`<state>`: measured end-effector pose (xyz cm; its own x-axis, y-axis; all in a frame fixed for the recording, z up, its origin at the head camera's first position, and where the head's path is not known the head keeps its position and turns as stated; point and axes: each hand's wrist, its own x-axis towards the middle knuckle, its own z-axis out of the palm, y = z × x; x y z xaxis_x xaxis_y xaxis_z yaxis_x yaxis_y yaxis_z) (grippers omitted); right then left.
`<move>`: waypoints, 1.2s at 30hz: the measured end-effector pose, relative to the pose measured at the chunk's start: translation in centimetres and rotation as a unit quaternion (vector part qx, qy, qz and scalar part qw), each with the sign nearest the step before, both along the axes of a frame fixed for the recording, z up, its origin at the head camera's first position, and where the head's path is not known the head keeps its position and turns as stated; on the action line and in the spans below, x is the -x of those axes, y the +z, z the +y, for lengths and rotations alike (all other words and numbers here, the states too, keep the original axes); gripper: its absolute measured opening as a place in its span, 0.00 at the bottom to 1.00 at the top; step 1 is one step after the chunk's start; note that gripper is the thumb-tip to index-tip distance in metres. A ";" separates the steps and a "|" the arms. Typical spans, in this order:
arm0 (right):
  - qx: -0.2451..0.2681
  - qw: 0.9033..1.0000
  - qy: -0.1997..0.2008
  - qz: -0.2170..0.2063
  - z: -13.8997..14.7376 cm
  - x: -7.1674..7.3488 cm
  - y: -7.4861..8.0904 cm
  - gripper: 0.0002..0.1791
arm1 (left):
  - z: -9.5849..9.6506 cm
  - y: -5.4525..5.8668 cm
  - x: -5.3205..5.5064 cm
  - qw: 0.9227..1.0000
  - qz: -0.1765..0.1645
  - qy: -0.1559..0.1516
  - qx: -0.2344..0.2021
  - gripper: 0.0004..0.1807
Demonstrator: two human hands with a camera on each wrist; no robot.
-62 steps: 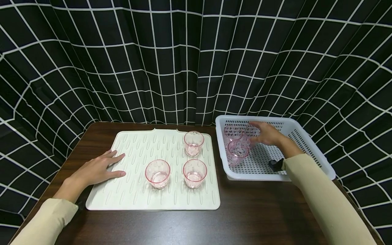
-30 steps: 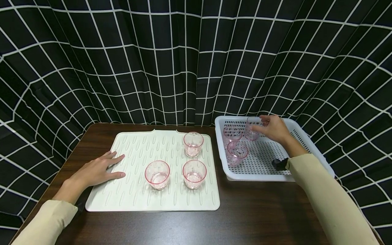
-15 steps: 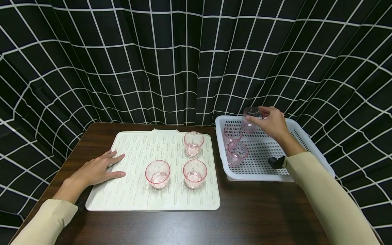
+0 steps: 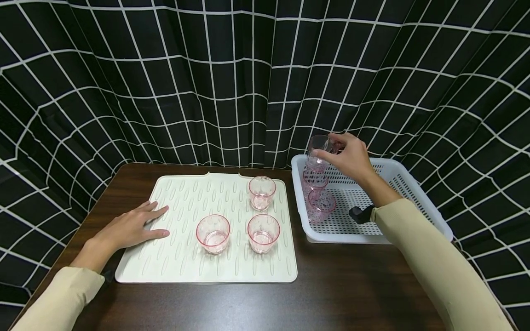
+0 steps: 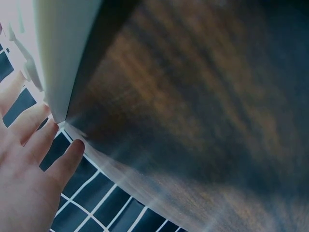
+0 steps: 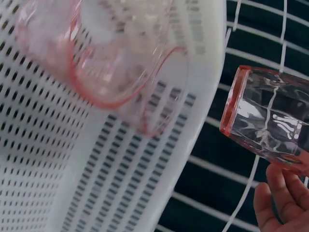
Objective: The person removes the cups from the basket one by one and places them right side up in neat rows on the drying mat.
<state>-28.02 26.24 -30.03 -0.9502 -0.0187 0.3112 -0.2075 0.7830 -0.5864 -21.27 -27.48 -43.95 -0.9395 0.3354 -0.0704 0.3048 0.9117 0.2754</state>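
Head view puts the pink-edged clear tumbler [image 4: 317, 158] in your right hand [image 4: 349, 158], held above the far left corner of the white perforated basket [image 4: 352, 239]. Your thumb and fingers pinch it from the right, narrowed to its width; that side grip likely leaves its lower end free. Its long axis stands close to upright, with a slight lean. In the right wrist view a thick pink-edged end faces the basket, but you cannot tell surely from these pictures whether that end is mouth or base.

Below it, a far tumbler [image 4: 314, 180] and a near tumbler [image 4: 321, 207] sit along the basket's left side, perhaps grouped there to keep them together.

To the left, the cream ridged mat [image 4: 178, 257] carries three more, mouths up: one far right [image 4: 262, 193], one near right [image 4: 263, 234] and one near the middle [image 4: 213, 234]. They stand apart, probably so each has its own space.

Your left hand [image 4: 128, 228] rests on the mat's left edge, fingers straight and spread wide, holding nothing, perhaps to steady it. Mat and basket lie on the dark wood desk [image 4: 356, 285], with a black white-gridded curtain [image 4: 186, 87] behind.
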 end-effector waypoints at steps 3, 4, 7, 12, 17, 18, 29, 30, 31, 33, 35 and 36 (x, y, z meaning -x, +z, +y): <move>-0.002 1.000 0.023 0.003 -1.2 0.0 0.2 0.44 | 0.0 0.0 0.0 1.000 0.000 0.000 0.001 0.53; -0.002 0.999 0.031 0.003 -1.5 0.0 0.3 0.44 | 0.0 0.0 0.1 1.000 -0.001 0.000 0.001 0.53; -0.003 0.998 0.055 0.004 -2.7 -0.2 0.5 0.42 | 0.0 0.0 0.1 1.000 0.000 -0.001 0.003 0.54; -0.011 0.996 0.091 0.009 -4.7 -0.4 0.8 0.41 | 0.0 0.0 0.1 1.000 0.002 -0.002 0.004 0.53; -0.028 0.992 0.124 0.014 -6.7 -0.7 0.8 0.39 | 0.1 0.1 0.0 1.000 -0.002 0.000 0.001 0.51; -0.030 0.991 0.130 0.015 -7.1 -0.7 0.8 0.39 | 0.1 0.2 0.0 1.000 -0.002 0.000 0.000 0.51; -0.017 0.980 0.197 0.004 -11.3 -0.8 0.7 0.40 | 0.0 0.3 -0.1 1.000 0.000 -0.002 0.000 0.51; -0.016 0.979 0.204 0.004 -11.7 -0.8 0.6 0.40 | 0.0 0.3 -0.1 1.000 -0.001 -0.002 0.000 0.51; -0.016 0.978 0.209 0.003 -12.1 -0.8 0.6 0.40 | 0.0 0.2 -0.1 1.000 -0.001 -0.002 0.000 0.51; -0.018 0.976 0.219 0.002 -12.8 -0.8 0.5 0.39 | 0.0 0.2 -0.1 1.000 -0.002 -0.002 0.000 0.51; -0.019 0.973 0.231 -0.001 -13.6 -0.8 0.3 0.39 | 0.0 0.2 -0.1 1.000 -0.002 -0.002 0.000 0.51; -0.020 0.971 0.238 -0.002 -13.9 -0.8 0.3 0.39 | 0.0 0.2 -0.1 1.000 -0.003 -0.002 0.001 0.51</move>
<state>-27.18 12.30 -29.76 -0.8321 -0.4681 0.2974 -0.5491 0.6205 -0.5598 -21.15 -27.47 -43.72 -0.9376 0.3393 -0.0758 0.3073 0.9107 0.2760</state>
